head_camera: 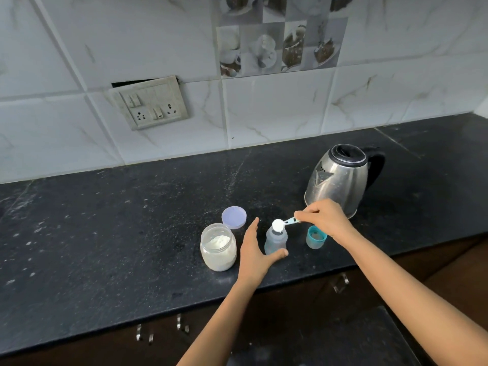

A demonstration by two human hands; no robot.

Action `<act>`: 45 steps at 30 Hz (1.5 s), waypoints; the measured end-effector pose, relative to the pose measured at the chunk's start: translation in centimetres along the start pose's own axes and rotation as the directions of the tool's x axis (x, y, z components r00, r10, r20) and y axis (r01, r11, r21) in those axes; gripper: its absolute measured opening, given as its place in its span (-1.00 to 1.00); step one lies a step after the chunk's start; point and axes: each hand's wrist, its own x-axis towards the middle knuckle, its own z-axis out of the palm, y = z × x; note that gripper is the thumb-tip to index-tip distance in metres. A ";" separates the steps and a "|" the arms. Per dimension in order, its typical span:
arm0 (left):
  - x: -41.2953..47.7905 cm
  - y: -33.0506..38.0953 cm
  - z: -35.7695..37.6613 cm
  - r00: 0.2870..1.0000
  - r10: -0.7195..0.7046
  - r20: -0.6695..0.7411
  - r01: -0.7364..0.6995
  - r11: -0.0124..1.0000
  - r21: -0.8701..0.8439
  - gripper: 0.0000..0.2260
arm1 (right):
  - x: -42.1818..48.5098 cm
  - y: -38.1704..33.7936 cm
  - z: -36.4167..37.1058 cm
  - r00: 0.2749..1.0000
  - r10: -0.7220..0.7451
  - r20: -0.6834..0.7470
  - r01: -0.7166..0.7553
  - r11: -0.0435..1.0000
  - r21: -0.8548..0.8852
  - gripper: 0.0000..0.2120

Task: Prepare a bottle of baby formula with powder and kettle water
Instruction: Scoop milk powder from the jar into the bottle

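White scoop (283, 224) in right fingers (301, 215), over bottle (275, 241)

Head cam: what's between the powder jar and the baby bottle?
The left hand, fingers straight, fills the gap between powder jar and baby bottle, thumb across the bottle's base. Nothing else there, in the head view.

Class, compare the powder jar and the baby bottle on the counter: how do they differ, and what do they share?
The powder jar is wide and squat; the baby bottle is narrow. The powder jar holds much white powder; the baby bottle looks nearly empty. Nothing hangs over the powder jar; the right hand holds a scoop over the baby bottle. Both stand upright, clear and open.
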 end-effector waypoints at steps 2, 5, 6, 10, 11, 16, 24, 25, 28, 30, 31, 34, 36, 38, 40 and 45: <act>0.1 -0.5 0.3 0.999 -0.022 0.038 0.021 1.000 0.017 -0.06 | 0.0 0.2 0.1 1.000 -0.002 -0.001 0.002 1.000 -0.023 -0.82; 0.4 -1.1 0.7 0.997 -0.044 0.055 0.043 0.999 0.020 -0.08 | 0.0 0.3 0.4 1.000 -0.004 0.000 0.004 0.999 -0.042 -0.81; 0.5 -1.2 0.8 0.997 -0.047 0.058 0.046 0.999 0.022 -0.09 | 0.0 0.3 0.5 1.000 -0.013 0.004 0.013 0.999 -0.051 -0.81; 0.8 -1.5 1.1 0.997 -0.042 0.058 0.041 0.999 0.015 -0.14 | 0.2 -0.2 0.7 0.997 -0.077 0.030 0.081 0.987 -0.140 -0.78; 0.9 -1.4 1.1 0.998 -0.040 0.057 0.039 0.999 0.009 -0.15 | 0.3 -0.3 0.7 0.995 -0.095 0.038 0.100 0.981 -0.166 -0.78; 1.4 -0.8 1.3 0.998 0.010 0.056 -0.012 0.999 0.040 -0.46 | 0.4 -1.4 1.1 0.964 -0.259 0.063 0.252 0.809 -0.531 -0.82; 1.2 -0.8 1.0 0.995 0.062 0.074 -0.067 0.995 0.069 -0.54 | 0.1 -1.8 2.5 0.685 -0.375 0.625 0.721 0.226 -0.655 -0.91; 1.2 -0.8 1.0 0.995 0.065 0.071 -0.071 0.995 0.076 -0.55 | 0.1 -1.4 2.5 0.684 -0.430 0.589 0.720 0.271 -0.638 -0.88; 1.3 -0.9 0.9 0.994 0.085 0.071 -0.092 0.992 0.089 -0.56 | 0.2 -0.8 2.1 0.729 -0.547 0.412 0.679 0.504 -0.534 -0.82; 1.3 -0.8 0.9 0.993 0.085 0.082 -0.093 0.991 0.093 -0.56 | 0.1 -1.0 2.0 0.768 -0.494 0.407 0.640 0.589 -0.493 -0.84; 1.3 -0.8 0.9 0.993 0.084 0.083 -0.091 0.992 0.092 -0.56 | 0.2 -1.1 2.0 0.772 -0.493 0.402 0.636 0.609 -0.474 -0.85; 1.4 -1.0 1.0 0.993 0.087 0.073 -0.094 0.992 0.090 -0.56 | 0.4 -1.2 2.1 0.745 -0.555 0.371 0.666 0.591 -0.454 -0.84; 1.4 -1.0 1.0 0.993 0.086 0.079 -0.094 0.990 0.103 -0.55 | 0.2 -1.3 2.1 0.728 -0.530 0.435 0.685 0.541 -0.488 -0.82; 1.5 -1.0 0.9 0.993 0.085 0.080 -0.094 0.989 0.114 -0.54 | -0.2 -1.0 2.2 0.706 -0.607 0.366 0.704 0.543 -0.457 -0.83; 1.5 -0.9 0.9 0.993 0.088 0.078 -0.096 0.989 0.113 -0.54 | -0.4 -0.8 1.9 0.739 -0.604 0.299 0.670 0.611 -0.422 -0.85; 1.3 -0.7 0.9 0.993 0.086 0.075 -0.093 0.991 0.101 -0.56 | -0.9 -0.6 0.7 0.821 -0.562 0.102 0.562 0.763 -0.318 -0.88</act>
